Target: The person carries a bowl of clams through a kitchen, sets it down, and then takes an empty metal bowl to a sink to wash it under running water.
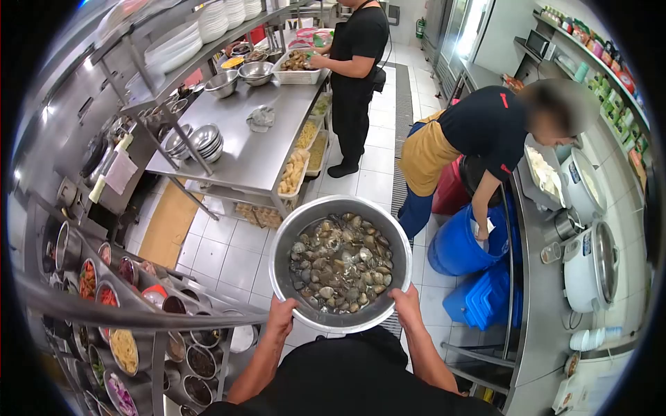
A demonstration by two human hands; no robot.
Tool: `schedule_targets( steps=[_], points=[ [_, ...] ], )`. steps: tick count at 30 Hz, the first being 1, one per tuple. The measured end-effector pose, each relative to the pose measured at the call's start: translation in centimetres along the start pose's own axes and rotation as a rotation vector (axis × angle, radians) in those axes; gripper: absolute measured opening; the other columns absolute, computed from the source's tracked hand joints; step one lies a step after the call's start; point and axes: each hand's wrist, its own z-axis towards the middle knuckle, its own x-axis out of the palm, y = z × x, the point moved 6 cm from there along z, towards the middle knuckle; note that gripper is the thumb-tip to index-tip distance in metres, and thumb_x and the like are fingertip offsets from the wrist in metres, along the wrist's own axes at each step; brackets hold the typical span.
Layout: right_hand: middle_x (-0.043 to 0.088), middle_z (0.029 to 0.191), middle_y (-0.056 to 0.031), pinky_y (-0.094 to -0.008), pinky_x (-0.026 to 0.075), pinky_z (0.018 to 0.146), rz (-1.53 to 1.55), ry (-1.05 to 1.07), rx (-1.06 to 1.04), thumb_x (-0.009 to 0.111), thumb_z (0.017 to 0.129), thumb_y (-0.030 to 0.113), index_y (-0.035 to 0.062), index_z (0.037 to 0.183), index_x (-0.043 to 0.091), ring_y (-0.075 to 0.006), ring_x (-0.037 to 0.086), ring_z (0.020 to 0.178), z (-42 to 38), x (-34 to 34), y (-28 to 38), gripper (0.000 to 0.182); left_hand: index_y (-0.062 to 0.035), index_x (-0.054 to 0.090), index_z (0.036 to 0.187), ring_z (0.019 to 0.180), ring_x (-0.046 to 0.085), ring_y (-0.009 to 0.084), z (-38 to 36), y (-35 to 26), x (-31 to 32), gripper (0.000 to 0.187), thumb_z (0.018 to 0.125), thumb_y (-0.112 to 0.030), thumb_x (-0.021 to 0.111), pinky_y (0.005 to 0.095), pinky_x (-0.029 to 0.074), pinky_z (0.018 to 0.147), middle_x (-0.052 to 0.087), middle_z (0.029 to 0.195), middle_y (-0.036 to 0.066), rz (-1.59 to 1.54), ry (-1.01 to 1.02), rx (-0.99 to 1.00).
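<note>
A large round metal basin (pixel 277 239) is held in front of my body. Inside lie many clams (pixel 340 263) in shallow water. My left hand (pixel 281 316) grips the near left rim, its fingers wrapped round the edge and partly hidden beneath it. On the near right rim, my right hand (pixel 406 305) is closed in the same way. The basin hangs above the tiled floor, roughly level.
A person in a yellow apron (pixel 424 156) bends over a blue barrel (pixel 458 243) at the right. Another person (pixel 355 76) stands by the steel table (pixel 284 132) ahead. Ingredient pots (pixel 125 350) line the left; a steel counter (pixel 548 312) runs along the right.
</note>
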Motion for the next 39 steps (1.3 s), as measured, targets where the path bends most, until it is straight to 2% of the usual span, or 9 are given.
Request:
schedule_targets(
  steps=[4, 9, 19, 22, 26, 31, 33, 35, 39],
  points=[
    [0.060, 0.088, -0.0089, -0.0279, 0.045, 0.068, -0.012, 0.067, 0.008, 0.052, 0.069, 0.003, -0.0050, 0.104, 0.053, -0.0166, 0.056, 0.076, 7.3, 0.4, 3.8, 0.036, 0.0000, 0.046, 0.115, 0.086, 0.055, 0.0209, 5.0, -2.0, 4.4, 0.053, 0.062, 0.003, 0.049, 0.0317, 0.047, 0.076, 0.055, 0.096, 0.008, -0.005, -0.028, 0.025],
    [0.061, 0.090, -0.0096, -0.0278, 0.044, 0.072, 0.011, 0.123, -0.010, 0.050, 0.069, 0.002, -0.0064, 0.105, 0.054, -0.0158, 0.057, 0.081, 16.1, 1.1, 8.5, 0.037, -0.0003, 0.045, 0.117, 0.089, 0.054, 0.0214, 12.7, -3.3, 8.2, 0.056, 0.061, 0.003, 0.049, 0.0324, 0.046, 0.077, 0.055, 0.098, 0.009, 0.007, -0.082, 0.050],
    [0.061, 0.092, -0.0091, -0.0275, 0.045, 0.072, 0.104, -0.070, -0.080, 0.051, 0.068, 0.001, -0.0056, 0.107, 0.053, -0.0155, 0.057, 0.079, 33.2, 1.6, 13.9, 0.039, 0.0021, 0.043, 0.118, 0.090, 0.054, 0.0204, 35.3, -6.5, 16.4, 0.056, 0.062, 0.003, 0.048, 0.0308, 0.044, 0.080, 0.054, 0.100, 0.009, 0.101, 0.073, -0.031],
    [0.061, 0.092, -0.0086, -0.0275, 0.046, 0.072, 0.122, -0.202, -0.093, 0.052, 0.068, 0.001, -0.0053, 0.107, 0.053, -0.0158, 0.057, 0.080, 37.7, 1.5, 15.3, 0.039, 0.0012, 0.046, 0.113, 0.084, 0.054, 0.0186, 44.2, -6.5, 19.3, 0.051, 0.062, 0.003, 0.048, 0.0302, 0.045, 0.072, 0.054, 0.093, 0.006, 0.139, 0.157, -0.095],
    [0.060, 0.092, -0.0079, -0.0279, 0.046, 0.073, 0.180, -0.398, -0.146, 0.052, 0.068, 0.000, -0.0044, 0.107, 0.053, -0.0173, 0.057, 0.081, 43.2, 0.1, 18.1, 0.039, 0.0020, 0.048, 0.113, 0.086, 0.056, 0.0192, 51.1, -11.3, 29.3, 0.052, 0.061, 0.003, 0.048, 0.0290, 0.046, 0.075, 0.057, 0.097, 0.008, 0.159, 0.348, -0.088],
    [0.059, 0.090, -0.0080, -0.0279, 0.044, 0.071, 0.248, -0.580, -0.117, 0.050, 0.066, -0.001, -0.0044, 0.105, 0.052, -0.0170, 0.056, 0.080, 49.1, -2.1, 22.8, 0.039, 0.0039, 0.047, 0.113, 0.085, 0.058, 0.0212, 62.4, -9.7, 39.0, 0.052, 0.061, 0.005, 0.045, 0.0313, 0.048, 0.073, 0.057, 0.095, 0.011, 0.164, 0.488, -0.239],
    [0.059, 0.089, -0.0083, -0.0278, 0.045, 0.069, 0.225, -0.667, -0.209, 0.050, 0.066, 0.000, -0.0051, 0.105, 0.052, -0.0171, 0.056, 0.078, 52.1, -3.8, 25.7, 0.040, 0.0049, 0.047, 0.109, 0.080, 0.059, 0.0202, 65.8, -9.9, 44.7, 0.051, 0.059, 0.009, 0.042, 0.0299, 0.048, 0.070, 0.058, 0.093, 0.011, 0.090, 0.449, -0.226],
    [0.060, 0.089, -0.0090, -0.0270, 0.045, 0.069, 0.158, -0.772, -0.106, 0.048, 0.066, 0.001, -0.0058, 0.104, 0.053, -0.0175, 0.056, 0.078, 56.0, -6.6, 25.5, 0.039, 0.0043, 0.048, 0.108, 0.077, 0.059, 0.0202, 70.2, -8.5, 49.5, 0.051, 0.058, 0.009, 0.041, 0.0298, 0.048, 0.067, 0.058, 0.091, 0.010, 0.063, 0.437, -0.227],
    [0.058, 0.082, -0.0076, -0.0273, 0.044, 0.064, 0.295, -0.859, -0.279, 0.048, 0.068, 0.001, -0.0063, 0.100, 0.053, -0.0162, 0.054, 0.071, 64.1, -11.0, 26.6, 0.034, 0.0016, 0.050, 0.105, 0.071, 0.057, 0.0225, 77.1, -6.4, 59.7, 0.047, 0.059, 0.007, 0.042, 0.0324, 0.050, 0.062, 0.056, 0.084, 0.010, 0.098, 0.529, -0.277]
  ],
)
